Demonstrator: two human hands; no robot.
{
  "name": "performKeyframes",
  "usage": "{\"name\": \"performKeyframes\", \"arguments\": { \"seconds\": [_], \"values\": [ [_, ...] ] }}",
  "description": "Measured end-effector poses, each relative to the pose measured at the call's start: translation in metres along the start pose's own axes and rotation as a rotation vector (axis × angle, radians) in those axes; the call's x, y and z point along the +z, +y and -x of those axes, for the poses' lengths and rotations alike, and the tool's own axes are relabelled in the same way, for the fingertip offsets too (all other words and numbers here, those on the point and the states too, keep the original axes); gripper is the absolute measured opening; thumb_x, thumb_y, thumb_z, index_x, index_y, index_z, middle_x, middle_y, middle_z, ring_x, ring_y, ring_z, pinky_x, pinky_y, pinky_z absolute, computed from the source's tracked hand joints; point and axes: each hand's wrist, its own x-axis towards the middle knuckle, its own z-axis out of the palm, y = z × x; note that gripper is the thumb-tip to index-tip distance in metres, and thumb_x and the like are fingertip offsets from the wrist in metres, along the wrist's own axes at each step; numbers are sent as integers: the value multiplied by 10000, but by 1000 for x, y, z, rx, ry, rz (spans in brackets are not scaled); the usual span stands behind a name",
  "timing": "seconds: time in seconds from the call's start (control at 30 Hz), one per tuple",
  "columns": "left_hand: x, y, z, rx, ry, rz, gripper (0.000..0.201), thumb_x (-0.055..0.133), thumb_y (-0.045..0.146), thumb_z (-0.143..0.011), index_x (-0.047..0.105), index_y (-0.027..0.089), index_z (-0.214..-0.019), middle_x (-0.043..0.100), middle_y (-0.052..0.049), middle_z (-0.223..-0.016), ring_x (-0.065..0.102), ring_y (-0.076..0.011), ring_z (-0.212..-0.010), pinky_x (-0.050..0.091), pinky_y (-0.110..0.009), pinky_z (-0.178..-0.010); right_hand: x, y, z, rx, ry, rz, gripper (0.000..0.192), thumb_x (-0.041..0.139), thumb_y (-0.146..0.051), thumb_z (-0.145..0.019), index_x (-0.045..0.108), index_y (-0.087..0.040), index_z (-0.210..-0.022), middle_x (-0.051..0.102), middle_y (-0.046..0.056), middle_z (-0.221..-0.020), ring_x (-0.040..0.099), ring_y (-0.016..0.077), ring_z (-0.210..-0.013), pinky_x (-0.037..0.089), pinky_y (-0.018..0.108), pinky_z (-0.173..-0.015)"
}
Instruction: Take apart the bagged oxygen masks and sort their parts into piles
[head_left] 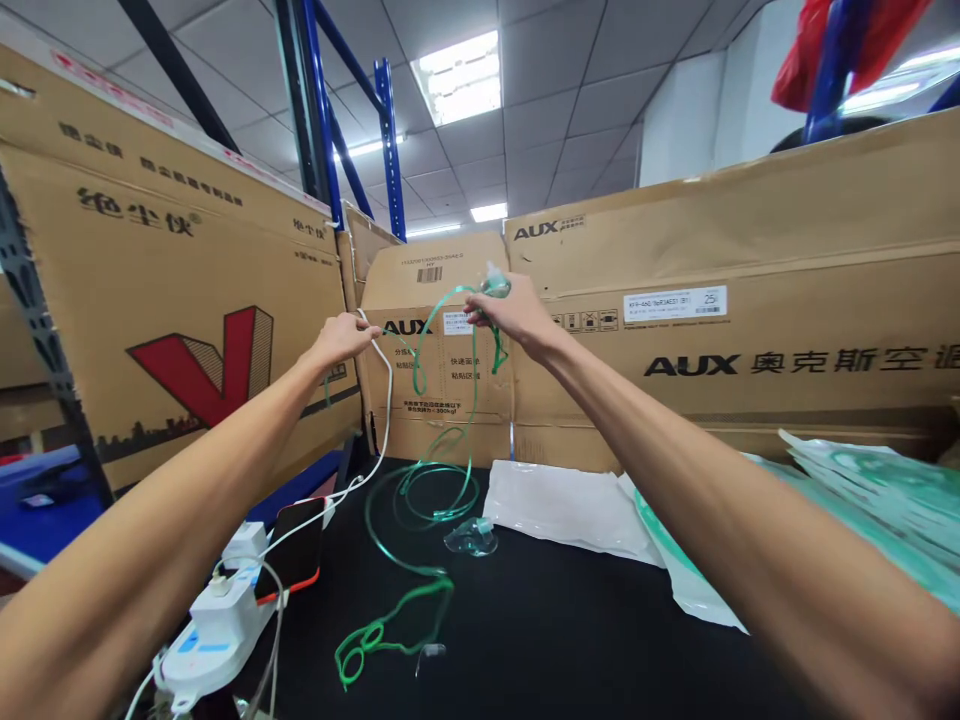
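Note:
My left hand (pixel 346 338) is raised at the left with its fingertips pinched together on thin green tubing (pixel 420 375); a white cable (pixel 390 400) runs right beside these fingertips. To the right, my right hand (pixel 517 308) is closed around part of the same looping tubing. A translucent green piece with a pale tip (pixel 495 282) shows above its fingers, and a green strap (pixel 499 350) hangs below. More tubing coils down onto the black tabletop (pixel 570 620). There lie a clear plastic mask (pixel 472 537) and a bright green elastic strap (pixel 364 645) with a small clear part (pixel 432 650).
At the lower left stand a white power strip (pixel 210 640) with plugs and a phone (pixel 292 545) in a red-edged case. White packaging (pixel 570 505) lies right of the mask, and stacked green-and-clear packets (pixel 885 500) are farther right. Cardboard boxes (pixel 750 240) wall in the tabletop.

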Motion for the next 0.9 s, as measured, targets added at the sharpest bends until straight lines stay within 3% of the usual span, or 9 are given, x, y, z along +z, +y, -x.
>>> {"name": "performKeyframes", "arguments": {
  "seconds": [0.17,0.33,0.5,0.63,0.77,0.9],
  "values": [
    [12,-3,-2,22,-36,35,338,649,353,-991,628,180,-1280,634,-103,-1305,649,-265,-1137,560,-465,-950,1,-27,-21,-146,12,-31,229,703,-34,-828,569,-211,-771,697,26,-785,695,155,-754,613,317,-821],
    [53,5,11,5,-151,60,323,656,345,-987,635,182,-1265,639,-96,-1289,654,-261,-1122,569,-445,-929,4,-38,-31,-284,-26,50,273,735,-62,-794,537,-230,-706,661,8,-732,686,177,-785,603,335,-813],
    [101,7,18,-143,-285,70,342,662,344,-983,623,181,-1282,637,-99,-1284,659,-258,-1110,576,-441,-913,3,-33,-31,-267,-24,86,256,704,-56,-813,532,-219,-716,667,32,-762,670,168,-742,588,329,-756],
    [123,-2,21,-271,-380,70,358,664,342,-982,613,170,-1293,638,-102,-1278,665,-256,-1092,583,-444,-899,-3,-29,-29,-186,-13,183,219,704,-71,-811,547,-206,-741,659,45,-720,629,159,-631,555,306,-617],
    [134,-6,31,-243,-391,104,355,653,342,-989,613,160,-1291,640,-106,-1276,668,-251,-1076,586,-446,-895,-6,-33,-23,-117,-23,347,210,710,-85,-798,552,-201,-722,647,54,-663,596,157,-565,478,276,-493],
    [138,-2,53,-127,-297,117,374,657,337,-986,600,177,-1319,615,-111,-1327,647,-266,-1135,568,-468,-934,-7,-37,-14,-99,-21,436,208,714,-104,-775,552,-204,-693,644,49,-644,594,157,-563,455,256,-461]
  ]
}}
